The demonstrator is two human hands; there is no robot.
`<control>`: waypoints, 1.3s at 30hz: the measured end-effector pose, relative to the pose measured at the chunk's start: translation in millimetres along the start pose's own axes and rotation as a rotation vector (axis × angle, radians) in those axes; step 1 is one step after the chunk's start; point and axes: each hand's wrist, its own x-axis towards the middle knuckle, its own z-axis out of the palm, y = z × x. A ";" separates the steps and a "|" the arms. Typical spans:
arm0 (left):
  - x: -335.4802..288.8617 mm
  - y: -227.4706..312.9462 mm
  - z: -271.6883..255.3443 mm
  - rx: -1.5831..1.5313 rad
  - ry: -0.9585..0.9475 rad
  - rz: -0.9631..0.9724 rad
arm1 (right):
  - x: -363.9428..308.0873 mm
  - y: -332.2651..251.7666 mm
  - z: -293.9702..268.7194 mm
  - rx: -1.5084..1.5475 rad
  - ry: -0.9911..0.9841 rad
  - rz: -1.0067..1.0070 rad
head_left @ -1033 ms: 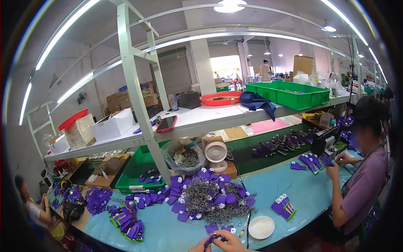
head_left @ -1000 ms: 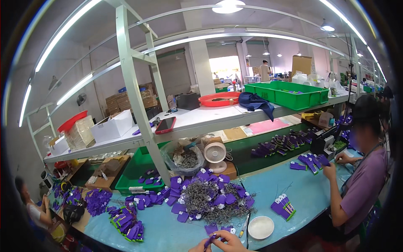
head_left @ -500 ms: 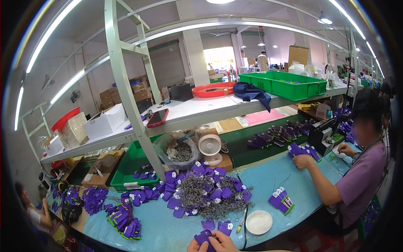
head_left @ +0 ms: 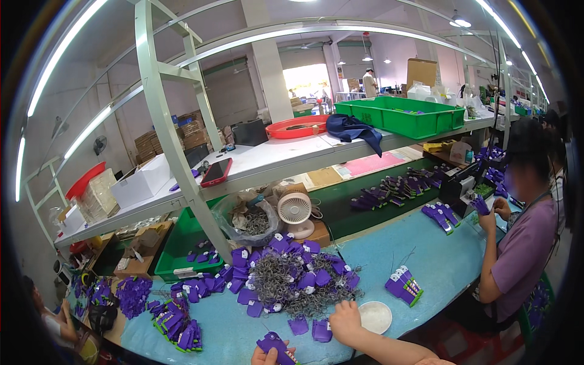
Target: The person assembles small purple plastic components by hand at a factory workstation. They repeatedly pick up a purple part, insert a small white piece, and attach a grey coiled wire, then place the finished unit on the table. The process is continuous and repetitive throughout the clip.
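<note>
In my left hand [head_left: 270,358], near the lower edge, the thumb presses a flat purple plastic piece [head_left: 275,341] against the fingers. My right hand [head_left: 345,322] reaches forward with its fingers curled down on the blue table, just left of a round white dish [head_left: 376,317]. What the right fingers hold, if anything, is hidden beneath them. Two more purple pieces [head_left: 298,325] lie left of the right hand. Beyond it rises a heap of grey wire-like metal parts [head_left: 280,283] mixed with purple pieces.
Purple-and-green assembled pieces [head_left: 404,286] lie fanned at the right; another pile [head_left: 177,325] sits left. A small fan [head_left: 295,208] and a plastic bag of metal parts [head_left: 249,216] stand behind the heap. A co-worker in a purple shirt [head_left: 529,243] works at the right. A shelf post [head_left: 176,134] rises behind.
My right hand has let go of the purple piece and moved right, over the spot where a slim cutter knife lay. My left hand has moved left, keeping the piece. The view has shifted slightly.
</note>
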 end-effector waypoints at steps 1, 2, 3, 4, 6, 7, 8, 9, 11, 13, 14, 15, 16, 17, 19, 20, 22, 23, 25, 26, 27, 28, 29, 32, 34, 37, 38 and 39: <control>-1.8 -1.8 0.0 0.003 0.021 -0.010 | 1.4 -2.8 5.0 -0.044 -0.065 -0.035; -3.4 -3.6 0.5 0.006 0.041 -0.019 | 5.3 -4.3 7.7 -0.047 -0.083 -0.055; -4.8 -4.9 0.6 0.009 0.062 -0.027 | 9.6 -6.1 10.2 -0.051 -0.100 -0.077; -6.2 -7.3 -0.7 0.007 0.054 -0.022 | 11.1 -7.5 13.1 -0.053 -0.121 -0.093; -4.7 -10.4 -4.2 0.007 0.039 -0.004 | 16.6 -7.5 20.1 0.044 -0.078 -0.138; -7.0 -10.6 -4.8 0.008 0.065 -0.010 | 15.7 -10.2 22.3 0.096 -0.066 -0.163; -8.4 -8.0 -4.1 0.011 0.092 -0.011 | 16.0 -13.9 21.3 0.131 -0.056 -0.205; -8.1 -3.8 -3.2 0.017 0.119 -0.008 | 19.6 -16.7 16.8 0.168 -0.043 -0.249; -4.1 -2.7 -6.4 -0.107 0.148 0.056 | 19.6 -19.9 1.9 0.197 -0.039 -0.239; -4.0 4.4 -5.2 -0.013 0.180 0.052 | 20.1 -0.3 0.9 0.291 0.115 -0.101; -7.2 6.3 -9.7 -0.050 0.204 0.031 | 17.1 5.2 -7.9 0.246 0.143 -0.003; -10.1 7.6 -11.8 -0.066 0.264 0.041 | 10.7 13.7 -16.1 0.328 0.214 0.032; -13.4 7.4 -18.8 -0.022 0.242 0.089 | 4.0 17.9 -28.2 0.318 0.230 0.074; -12.8 13.1 -18.8 0.016 0.252 0.113 | 1.1 20.7 -37.0 0.300 0.281 0.120; -17.7 10.8 -27.6 -0.014 0.266 0.086 | -6.0 19.4 -37.1 0.291 0.205 0.087; -17.8 9.8 -26.8 -0.022 0.272 0.072 | -6.5 18.9 -36.5 0.285 0.176 0.071; -16.2 8.0 -23.0 -0.037 0.276 0.047 | -4.2 13.5 -25.4 0.238 0.091 -0.008; -15.4 8.4 -20.6 -0.041 0.266 0.031 | -2.4 10.3 -16.8 0.214 0.052 -0.045; -10.1 11.5 -16.7 -0.049 0.237 0.006 | 3.6 6.1 2.1 0.111 0.025 -0.060; -7.9 12.0 -16.0 -0.050 0.219 -0.003 | 4.1 4.5 7.5 0.064 -0.016 -0.052; -6.3 12.3 -17.2 -0.041 0.217 -0.004 | 6.6 2.3 13.6 0.021 -0.052 -0.052; -6.5 14.4 -19.1 -0.027 0.225 0.007 | 11.8 -0.1 18.9 0.025 0.007 -0.076; -7.8 15.7 -20.6 -0.014 0.236 0.019 | 11.2 0.6 18.7 0.044 0.002 -0.090; -14.5 5.7 -34.3 -0.020 0.172 -0.007 | 9.1 -8.0 13.0 0.169 0.091 -0.208; -15.3 -2.5 -29.7 0.018 0.084 -0.061 | 4.1 -25.9 -3.2 0.297 0.088 -0.168; -8.7 12.0 -7.4 0.386 -0.136 -0.086 | -7.3 -43.5 -27.4 0.405 0.045 -0.187; -2.4 8.1 -3.7 0.441 -0.141 0.035 | -8.4 -49.9 -35.6 0.461 0.038 -0.310; -1.9 7.0 -2.4 0.515 -0.147 0.148 | -4.2 -56.9 -48.8 0.507 0.020 -0.375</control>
